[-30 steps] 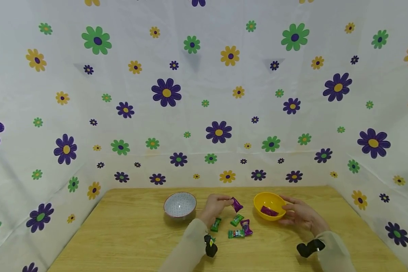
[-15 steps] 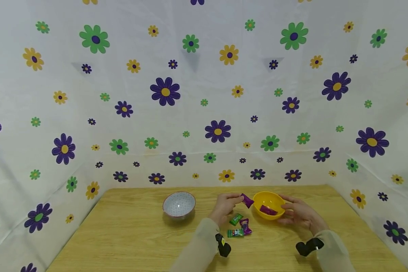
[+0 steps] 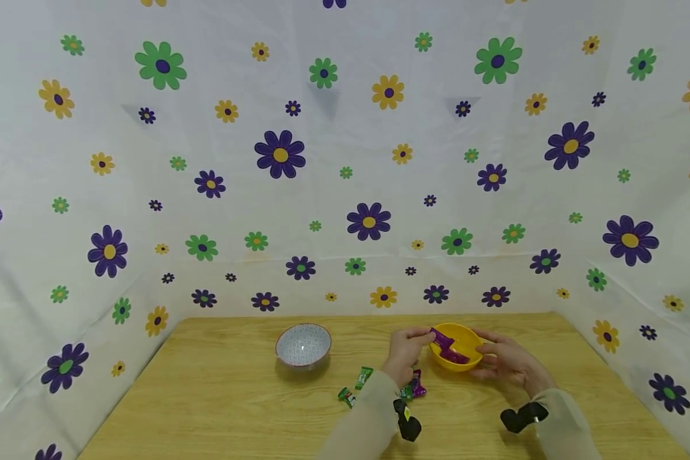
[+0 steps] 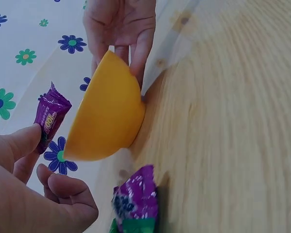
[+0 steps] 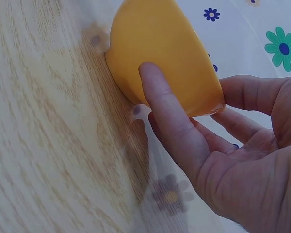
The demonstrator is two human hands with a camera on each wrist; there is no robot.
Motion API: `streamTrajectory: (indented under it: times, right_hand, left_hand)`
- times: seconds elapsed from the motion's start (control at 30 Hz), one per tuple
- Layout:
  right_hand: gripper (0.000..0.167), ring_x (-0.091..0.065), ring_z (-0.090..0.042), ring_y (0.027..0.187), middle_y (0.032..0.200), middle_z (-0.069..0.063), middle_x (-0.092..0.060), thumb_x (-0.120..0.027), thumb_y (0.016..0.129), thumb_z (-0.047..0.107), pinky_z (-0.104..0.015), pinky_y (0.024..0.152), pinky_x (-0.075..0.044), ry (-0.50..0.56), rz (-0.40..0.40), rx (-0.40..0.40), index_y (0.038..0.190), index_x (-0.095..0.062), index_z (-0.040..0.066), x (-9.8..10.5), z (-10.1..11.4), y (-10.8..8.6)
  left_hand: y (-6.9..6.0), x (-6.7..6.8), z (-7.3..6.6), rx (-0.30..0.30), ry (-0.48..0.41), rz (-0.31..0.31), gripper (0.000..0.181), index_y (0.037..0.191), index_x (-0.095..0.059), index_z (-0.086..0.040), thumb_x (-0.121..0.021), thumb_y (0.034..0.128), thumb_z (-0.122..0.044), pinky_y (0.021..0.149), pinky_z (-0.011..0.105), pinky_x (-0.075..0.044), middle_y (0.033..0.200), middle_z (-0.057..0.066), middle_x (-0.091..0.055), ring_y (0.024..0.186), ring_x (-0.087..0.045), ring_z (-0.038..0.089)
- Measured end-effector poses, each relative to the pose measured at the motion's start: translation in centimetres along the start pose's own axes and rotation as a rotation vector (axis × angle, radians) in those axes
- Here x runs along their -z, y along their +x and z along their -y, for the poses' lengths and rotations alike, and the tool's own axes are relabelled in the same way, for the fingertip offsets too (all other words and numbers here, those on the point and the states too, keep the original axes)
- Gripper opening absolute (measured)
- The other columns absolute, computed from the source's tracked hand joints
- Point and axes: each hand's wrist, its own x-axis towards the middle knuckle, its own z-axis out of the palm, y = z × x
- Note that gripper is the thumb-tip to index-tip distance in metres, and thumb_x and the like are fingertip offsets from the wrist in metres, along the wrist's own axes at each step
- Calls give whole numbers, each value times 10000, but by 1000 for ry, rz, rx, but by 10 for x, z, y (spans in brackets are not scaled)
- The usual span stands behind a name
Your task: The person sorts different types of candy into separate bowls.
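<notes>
Left hand (image 3: pixel 405 351) has a purple candy (image 4: pixel 51 118) pinched just above the yellow bowl (image 4: pixel 105 114), while the right hand (image 3: pixel 510 364) basically grips it by the side.

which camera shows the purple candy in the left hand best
The left wrist view: the purple candy is large, its lettering visible, pinched in the left hand. The head view shows it small, overlapping the yellow bowl; the right wrist view doesn't show it.

Yellow bowl (image 4: pixel 106 111): smooth, plastic-looking, soft sheen. Purple wrapper (image 4: pixel 52 116): glossy, creased film, crimped end. Patterned bowl (image 3: pixel 303 344), near the far edge of the desk (image 3: pixel 224 383): smooth, glossy, ceramic-looking. Desk surface: wood-grained, faintly reflective. Flowered sheet (image 3: pixel 322 191) beyond: lightly creased; cloth or plastic, indeterminate.
</notes>
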Motion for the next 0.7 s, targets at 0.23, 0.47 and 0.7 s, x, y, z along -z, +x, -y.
streamTrajectory:
  times: [0.23, 0.47, 0.7]
  right_hand:
    - [619, -517, -379, 1214, 1561, -308, -157, -452, 1000, 47, -492, 915, -532, -7, 22, 5, 1555, -178, 38, -1, 0, 2]
    - [652, -415, -466, 1312, 1566, -329, -98, -442, 994, 22, -498, 917, -527, -8, 37, 14, 1563, -124, 30, 1, 2, -2]
    - [615, -503, -402, 1240, 1564, -305, -159, -444, 996, 30, -498, 918, -524, 5, 16, 9, 1554, -186, 38, 1, 3, 1]
  left_hand:
    - [-4, -4, 2, -16, 71, 19, 149, 1002, -754, -102, -736, 873, -175, 631, 260, -317, 1007, 19, -643, 762, -436, 138]
    - [5, 9, 6, -51, 163, 151, 210, 1074, -733, -157, -744, 866, -178, 638, 280, -354, 989, 22, -600, 791, -470, 162]
    - [17, 41, 1, -101, 278, 351, 223, 1080, -728, -136, -743, 868, -202, 834, 354, -516, 1042, 1, -660, 933, -584, 182]
